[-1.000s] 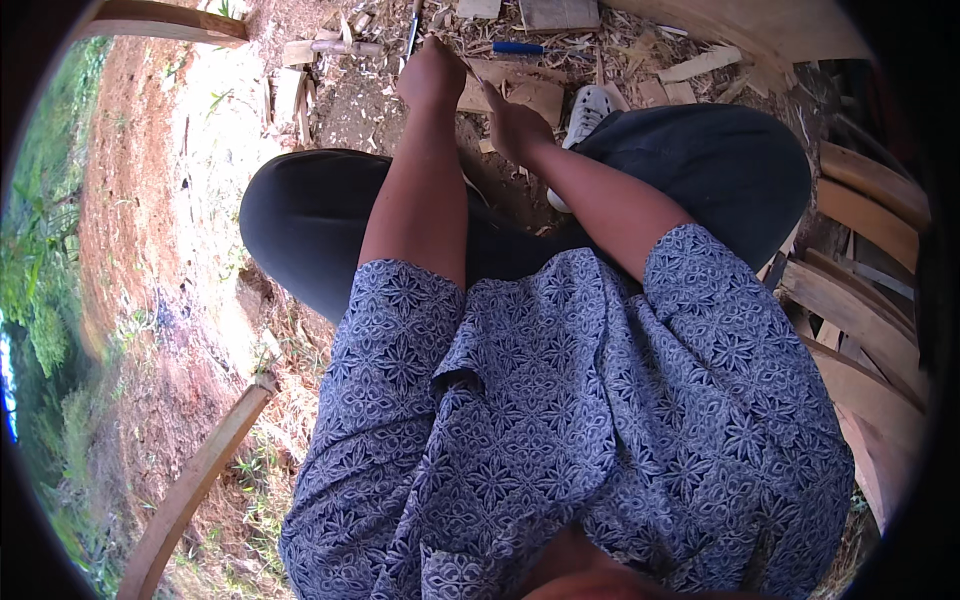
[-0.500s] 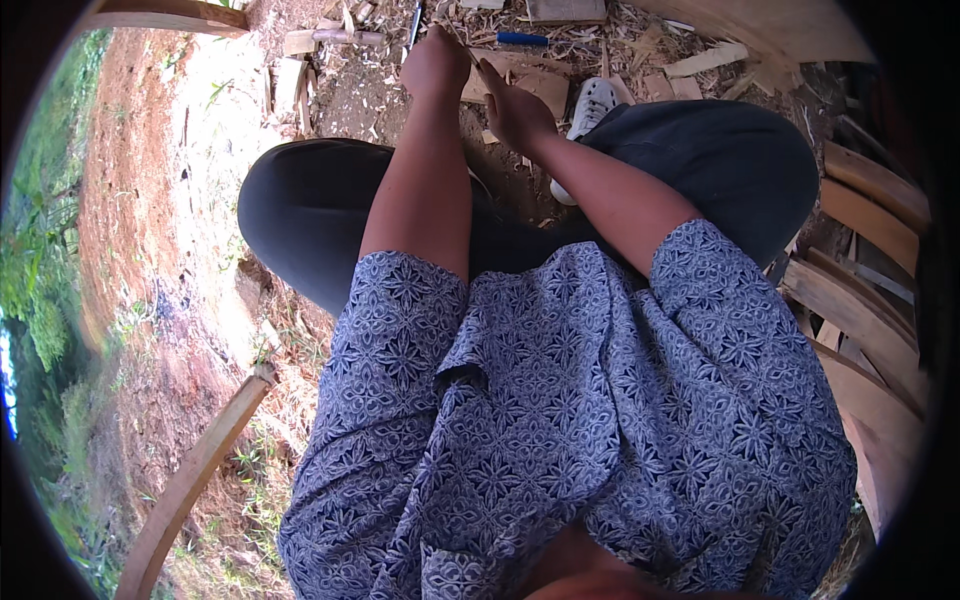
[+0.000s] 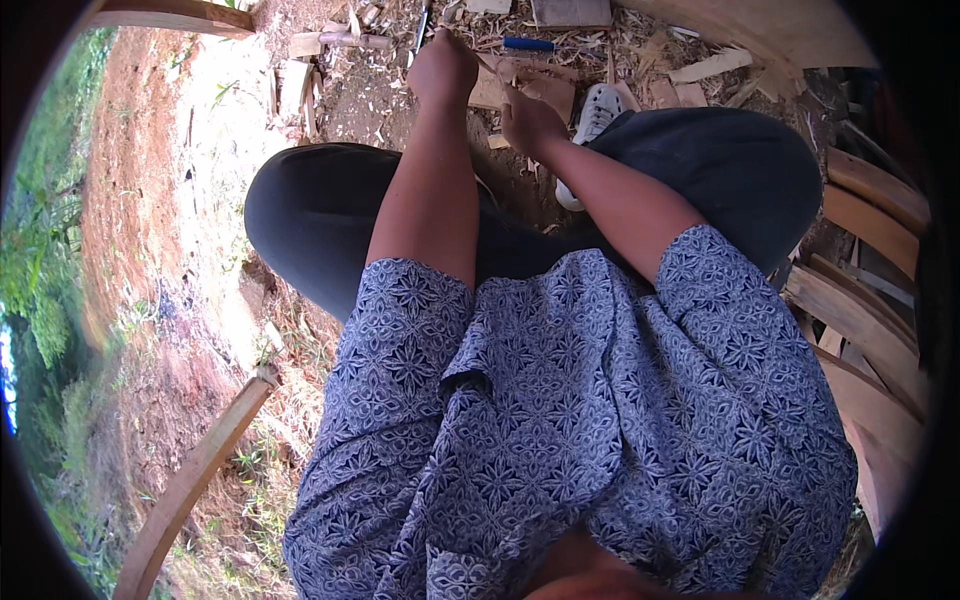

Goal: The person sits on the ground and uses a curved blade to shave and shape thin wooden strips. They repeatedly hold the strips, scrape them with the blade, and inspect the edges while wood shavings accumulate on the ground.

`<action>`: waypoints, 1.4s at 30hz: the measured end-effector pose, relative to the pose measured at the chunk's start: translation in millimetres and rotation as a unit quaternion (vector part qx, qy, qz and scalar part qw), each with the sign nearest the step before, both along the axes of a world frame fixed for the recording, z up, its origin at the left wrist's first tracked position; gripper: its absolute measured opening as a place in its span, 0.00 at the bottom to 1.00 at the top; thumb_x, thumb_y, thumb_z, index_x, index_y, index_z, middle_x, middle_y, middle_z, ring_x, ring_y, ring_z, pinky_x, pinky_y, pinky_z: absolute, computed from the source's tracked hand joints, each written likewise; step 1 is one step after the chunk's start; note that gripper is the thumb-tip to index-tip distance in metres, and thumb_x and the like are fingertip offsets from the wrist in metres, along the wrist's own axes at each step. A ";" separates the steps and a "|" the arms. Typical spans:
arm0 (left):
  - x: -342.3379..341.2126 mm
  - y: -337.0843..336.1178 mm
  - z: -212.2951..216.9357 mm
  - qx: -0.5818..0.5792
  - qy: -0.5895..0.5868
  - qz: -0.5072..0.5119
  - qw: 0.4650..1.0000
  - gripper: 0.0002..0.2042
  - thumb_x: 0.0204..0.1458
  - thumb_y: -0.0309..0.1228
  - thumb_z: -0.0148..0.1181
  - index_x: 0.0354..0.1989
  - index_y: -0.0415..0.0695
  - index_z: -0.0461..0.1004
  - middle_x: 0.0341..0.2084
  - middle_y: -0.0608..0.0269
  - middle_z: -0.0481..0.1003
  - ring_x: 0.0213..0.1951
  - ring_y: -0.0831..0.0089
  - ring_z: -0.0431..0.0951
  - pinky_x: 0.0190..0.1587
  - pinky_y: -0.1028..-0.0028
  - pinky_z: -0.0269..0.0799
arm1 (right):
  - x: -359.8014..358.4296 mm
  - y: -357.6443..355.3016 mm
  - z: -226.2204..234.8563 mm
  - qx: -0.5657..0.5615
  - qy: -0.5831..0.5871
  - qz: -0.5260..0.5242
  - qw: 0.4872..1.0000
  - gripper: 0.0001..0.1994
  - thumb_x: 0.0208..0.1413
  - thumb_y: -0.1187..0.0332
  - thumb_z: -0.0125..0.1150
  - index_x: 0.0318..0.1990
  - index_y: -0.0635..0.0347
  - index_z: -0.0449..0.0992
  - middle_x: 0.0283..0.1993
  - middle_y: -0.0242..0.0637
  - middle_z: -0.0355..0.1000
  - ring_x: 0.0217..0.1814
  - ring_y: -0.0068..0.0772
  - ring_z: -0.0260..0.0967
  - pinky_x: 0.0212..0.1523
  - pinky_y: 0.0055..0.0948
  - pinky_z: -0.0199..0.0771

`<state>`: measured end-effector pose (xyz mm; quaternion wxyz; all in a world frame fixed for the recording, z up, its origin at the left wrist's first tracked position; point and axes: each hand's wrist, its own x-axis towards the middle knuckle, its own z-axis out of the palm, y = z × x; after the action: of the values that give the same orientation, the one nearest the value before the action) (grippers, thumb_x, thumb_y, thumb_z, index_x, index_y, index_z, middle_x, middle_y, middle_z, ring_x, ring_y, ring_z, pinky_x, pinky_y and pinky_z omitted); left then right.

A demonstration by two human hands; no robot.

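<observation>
My left hand (image 3: 443,70) is closed in a fist at the top of the view, around one end of a thin stick-like piece (image 3: 487,66). That piece slants from the fist toward my right hand (image 3: 532,122), which is lower and to the right with its fingers curled. What lies inside the right hand's fingers is hidden. Under and beyond the hands, a flat wooden board (image 3: 552,92) lies on the ground. A narrow metal blade-like thing (image 3: 421,28) is just past my left fist. A blue cylindrical handle (image 3: 528,44) lies beyond the board.
Wood shavings and offcuts cover the ground. A mallet-like wooden piece (image 3: 345,41) lies far left. My white shoe (image 3: 597,115) is beside the right hand. Curved wooden pieces (image 3: 865,300) are stacked at the right. A curved wooden post (image 3: 195,480) stands lower left.
My right hand has shifted slightly right and down, leaving a wider gap to the left fist. The left hand stays closed; the whole view has drifted a little.
</observation>
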<state>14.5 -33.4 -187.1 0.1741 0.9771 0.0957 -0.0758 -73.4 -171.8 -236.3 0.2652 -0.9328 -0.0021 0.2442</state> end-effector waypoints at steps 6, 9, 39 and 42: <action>1.8 -1.7 1.8 0.003 -0.016 -0.014 1.000 0.15 0.62 0.40 0.44 0.42 0.46 0.75 0.36 0.45 0.81 0.41 0.46 0.82 0.44 0.51 0.77 | 0.2 -11.2 1.6 -0.005 0.095 0.034 0.995 0.35 0.60 0.63 0.49 0.75 0.55 0.47 0.58 0.57 0.72 0.59 0.57 0.72 0.60 0.49 0.70; 2.2 -7.2 1.5 -0.009 -0.025 -0.017 1.000 0.14 0.62 0.40 0.45 0.42 0.46 0.75 0.34 0.45 0.82 0.40 0.45 0.83 0.43 0.51 0.77 | 1.5 -8.3 -16.5 0.025 0.058 -0.012 0.998 0.34 0.62 0.63 0.47 0.75 0.55 0.48 0.58 0.58 0.72 0.59 0.57 0.72 0.60 0.49 0.70; 5.2 -17.2 15.4 -0.032 0.019 -0.015 0.999 0.16 0.63 0.43 0.44 0.45 0.46 0.73 0.37 0.42 0.81 0.44 0.43 0.81 0.47 0.49 0.75 | 12.5 -18.0 -41.5 0.083 0.037 -0.052 0.995 0.33 0.62 0.63 0.46 0.74 0.58 0.48 0.59 0.59 0.70 0.61 0.56 0.69 0.61 0.48 0.69; 7.0 -5.7 10.2 -0.018 0.005 0.010 1.000 0.17 0.62 0.43 0.46 0.44 0.45 0.77 0.37 0.43 0.81 0.42 0.44 0.81 0.47 0.50 0.76 | 12.0 -1.8 -9.4 0.083 0.045 -0.056 0.994 0.32 0.64 0.61 0.44 0.75 0.57 0.48 0.57 0.59 0.72 0.60 0.57 0.71 0.61 0.48 0.68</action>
<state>21.4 -39.0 -176.9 0.1916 0.9726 0.1044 -0.0806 -61.4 -173.7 -245.7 0.3549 -0.8943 0.0416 0.2693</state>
